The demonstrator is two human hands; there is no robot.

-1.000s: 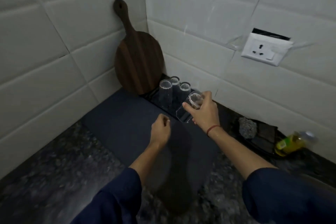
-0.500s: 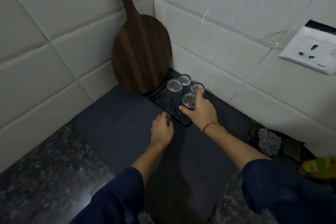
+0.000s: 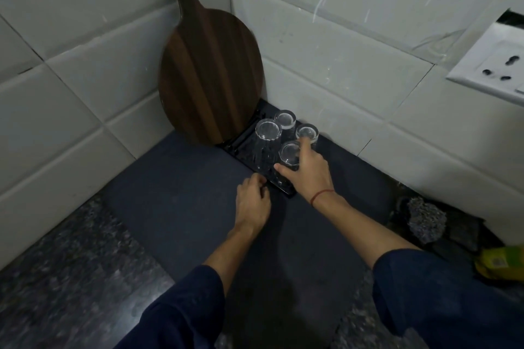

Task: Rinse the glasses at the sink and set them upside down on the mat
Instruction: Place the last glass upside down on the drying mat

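Observation:
Several clear glasses stand upside down on a small black tray (image 3: pixel 249 136) in the corner, at the far end of a dark blue mat (image 3: pixel 181 195). My right hand (image 3: pixel 307 171) is wrapped around the nearest glass (image 3: pixel 289 154), thumb on its left side and fingers on its right. A taller glass (image 3: pixel 266 139) stands to its left, and two shorter ones (image 3: pixel 285 119) (image 3: pixel 307 133) behind. My left hand (image 3: pixel 252 202) rests on the mat with fingers curled, touching the tray's near edge and holding nothing.
A dark wooden paddle board (image 3: pixel 209 76) leans in the tiled corner just behind the tray. A steel scrubber (image 3: pixel 425 219) and a yellow-green bottle (image 3: pixel 502 263) lie at the right on the speckled granite counter (image 3: pixel 71 278). A white wall socket (image 3: pixel 493 65) is upper right.
My right hand carried the glass down from a tilt in the air and stood it upside down on the tray beside the others. My left hand moved slightly forward.

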